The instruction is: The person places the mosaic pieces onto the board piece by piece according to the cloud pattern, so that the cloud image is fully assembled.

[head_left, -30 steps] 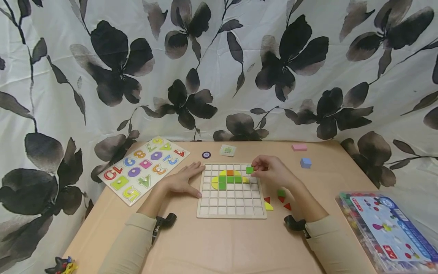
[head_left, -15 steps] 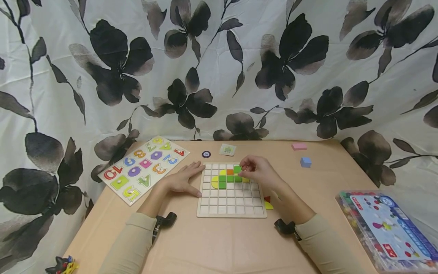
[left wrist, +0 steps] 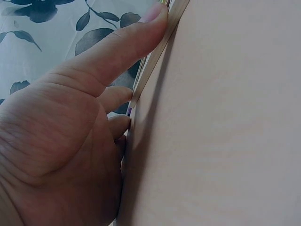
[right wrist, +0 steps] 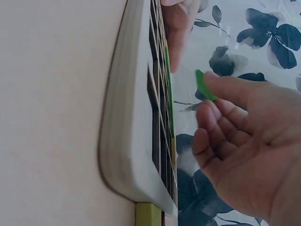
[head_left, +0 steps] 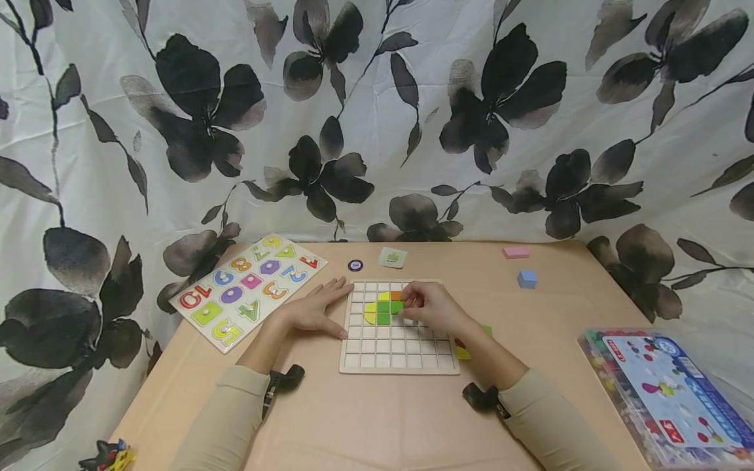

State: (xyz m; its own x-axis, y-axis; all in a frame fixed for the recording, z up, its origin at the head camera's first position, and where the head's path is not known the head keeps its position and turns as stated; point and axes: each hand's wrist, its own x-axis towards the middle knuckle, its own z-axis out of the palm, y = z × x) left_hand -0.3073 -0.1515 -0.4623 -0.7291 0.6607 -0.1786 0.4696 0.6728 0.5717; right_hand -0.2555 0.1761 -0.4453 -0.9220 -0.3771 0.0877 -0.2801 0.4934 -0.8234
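Note:
My right hand (head_left: pixel 437 307) is over the grid board (head_left: pixel 398 362). In the right wrist view a small green square tile (right wrist: pixel 204 86) is pinched between its thumb and forefinger, clear of the board there. My left hand (head_left: pixel 315 309) rests along the board's left edge with fingers spread; the left wrist view has its thumb (left wrist: pixel 136 42) against the rim. Set in the grid are green squares (head_left: pixel 383 318), yellow rounded pieces (head_left: pixel 370 313) and an orange piece (head_left: pixel 396 296). The right hand hides the cells beneath it.
Beside the board's right edge lie a yellow piece (head_left: pixel 463 354) and a green one (head_left: pixel 487 330), partly behind my forearm. A number puzzle board (head_left: pixel 220 340) lies left. Behind are a small card (head_left: pixel 391 258), a blue cube (head_left: pixel 527 279) and a pink block (head_left: pixel 515 253). A plastic case (head_left: pixel 665 399) stands right.
My right hand has moved left across the board with the green tile, from its upper right corner to the coloured pieces near the middle. My left hand stays in place.

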